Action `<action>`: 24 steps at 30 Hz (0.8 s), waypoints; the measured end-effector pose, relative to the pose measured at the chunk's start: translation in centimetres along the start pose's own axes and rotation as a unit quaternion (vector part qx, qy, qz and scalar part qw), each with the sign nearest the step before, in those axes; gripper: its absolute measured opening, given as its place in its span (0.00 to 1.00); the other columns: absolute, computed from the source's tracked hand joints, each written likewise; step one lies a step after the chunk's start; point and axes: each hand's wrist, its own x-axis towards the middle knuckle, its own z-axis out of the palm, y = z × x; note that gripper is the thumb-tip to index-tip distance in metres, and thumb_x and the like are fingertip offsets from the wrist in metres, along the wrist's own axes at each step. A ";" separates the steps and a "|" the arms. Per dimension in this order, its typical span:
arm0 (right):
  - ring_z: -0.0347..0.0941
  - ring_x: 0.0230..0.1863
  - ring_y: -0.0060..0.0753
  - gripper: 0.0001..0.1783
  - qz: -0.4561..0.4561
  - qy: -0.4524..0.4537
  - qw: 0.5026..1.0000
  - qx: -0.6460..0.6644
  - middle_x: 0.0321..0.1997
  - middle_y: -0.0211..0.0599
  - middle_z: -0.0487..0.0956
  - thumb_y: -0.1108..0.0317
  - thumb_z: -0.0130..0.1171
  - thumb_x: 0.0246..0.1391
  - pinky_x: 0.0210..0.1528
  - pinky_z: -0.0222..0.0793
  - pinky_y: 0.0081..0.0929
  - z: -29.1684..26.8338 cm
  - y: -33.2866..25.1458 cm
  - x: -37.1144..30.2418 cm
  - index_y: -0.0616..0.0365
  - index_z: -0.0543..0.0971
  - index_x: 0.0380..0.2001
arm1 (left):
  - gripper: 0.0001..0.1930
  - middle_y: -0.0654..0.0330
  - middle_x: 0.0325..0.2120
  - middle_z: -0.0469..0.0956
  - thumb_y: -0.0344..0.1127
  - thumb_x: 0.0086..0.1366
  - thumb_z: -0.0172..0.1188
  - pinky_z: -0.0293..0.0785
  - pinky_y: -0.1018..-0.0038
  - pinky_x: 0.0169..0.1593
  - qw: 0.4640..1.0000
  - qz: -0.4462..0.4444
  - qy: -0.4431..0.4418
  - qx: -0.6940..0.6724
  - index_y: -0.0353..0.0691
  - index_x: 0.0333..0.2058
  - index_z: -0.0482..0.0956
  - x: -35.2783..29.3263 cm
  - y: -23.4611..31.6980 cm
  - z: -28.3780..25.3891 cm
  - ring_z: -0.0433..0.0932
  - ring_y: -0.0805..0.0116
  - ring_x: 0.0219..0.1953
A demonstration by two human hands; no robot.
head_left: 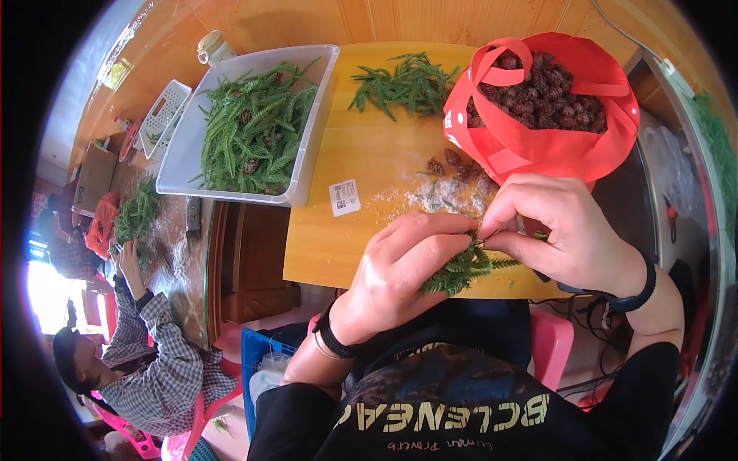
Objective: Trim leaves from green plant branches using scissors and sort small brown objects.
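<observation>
My left hand (400, 265) is closed around a green artificial pine sprig (461, 270), its needles spreading out below the fingers. Thumb and forefinger of my right hand (565, 230) pinch at the sprig's upper end, touching my left fingertips; the thin thing between them is too small to make out. Both hands are over the near edge of the yellow table (369, 154). Just beyond them lie white powder (442, 196) and a few loose brown pine cones (453, 161). A red fabric bag (530, 150) full of pine cones (546, 92) stands behind my right hand.
A clear plastic tub (317, 146) of green sprigs and some cones stands at the table's left. More sprigs (407, 84) lie at the back, and a white label (344, 197) nearer. Far left, a person in a checked shirt (154, 384) works at another table.
</observation>
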 end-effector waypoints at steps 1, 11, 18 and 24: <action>0.72 0.25 0.33 0.07 -0.001 0.000 1.000 0.000 0.25 0.34 0.75 0.80 0.62 0.39 0.27 0.67 0.24 0.0 0.1 0.1 0.61 0.76 0.26 | 0.17 0.51 0.33 0.77 0.24 0.42 0.66 0.73 0.70 0.35 1.000 0.004 0.004 0.009 0.36 0.33 0.73 0.0 0.1 0.1 0.77 0.57 0.31; 0.69 0.25 0.27 0.09 -0.370 0.025 0.879 -0.299 0.26 0.26 0.72 0.67 0.61 0.31 0.20 0.65 0.24 -0.9 -1.3 0.7 0.53 0.76 0.22 | 0.09 0.63 0.30 0.76 0.28 0.53 0.59 0.69 0.78 0.40 0.700 -0.352 -0.141 -0.605 0.36 0.34 0.71 -0.2 -0.2 -1.7 0.73 0.77 0.32; 0.72 0.29 0.32 0.14 -0.145 -0.023 0.987 -0.069 0.29 0.33 0.75 0.69 0.64 0.40 0.29 0.67 0.22 -1.6 -0.6 0.9 0.60 0.76 0.33 | 0.08 0.49 0.33 0.78 0.22 0.49 0.58 0.73 0.73 0.38 0.927 -0.201 -0.034 -0.315 0.34 0.30 0.71 -0.4 -0.3 -0.7 0.77 0.67 0.35; 0.74 0.29 0.33 0.10 0.028 -0.072 0.996 0.040 0.27 0.36 0.76 0.73 0.61 0.44 0.30 0.68 0.26 -1.0 -0.5 0.5 0.62 0.72 0.31 | 0.16 0.50 0.35 0.77 0.23 0.43 0.64 0.73 0.70 0.37 0.998 -0.037 0.009 -0.048 0.36 0.34 0.73 0.0 -0.1 -0.1 0.77 0.56 0.34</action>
